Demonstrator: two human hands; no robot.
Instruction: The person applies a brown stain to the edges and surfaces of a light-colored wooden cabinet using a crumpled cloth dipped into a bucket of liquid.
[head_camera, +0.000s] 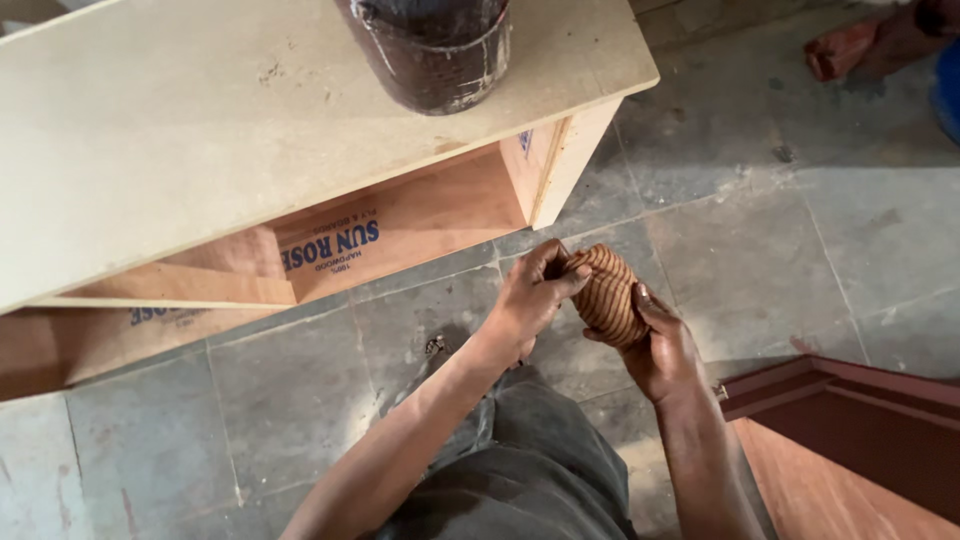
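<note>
While the striped cloth (606, 292) was held bunched into a ball above the tiled floor (780, 250), no wiping or rubbing of any surface was yet to be seen; the wad seemed only partly gathered, so the shaping was judged unfinished. Nearest, dark trousers (530, 470) were seen below the forearms. The right hand (660, 350) was cupped beneath the cloth, its fingers curled loosely round the underside. The left hand (530, 295) was closed on the cloth's upper end, thumb and fingertips pinched tight upon a fold. Farther off, an unfinished wooden cabinet (400, 225) was seen, and near the right edge of its top board a stained dark tin (430, 50) was stood.
</note>
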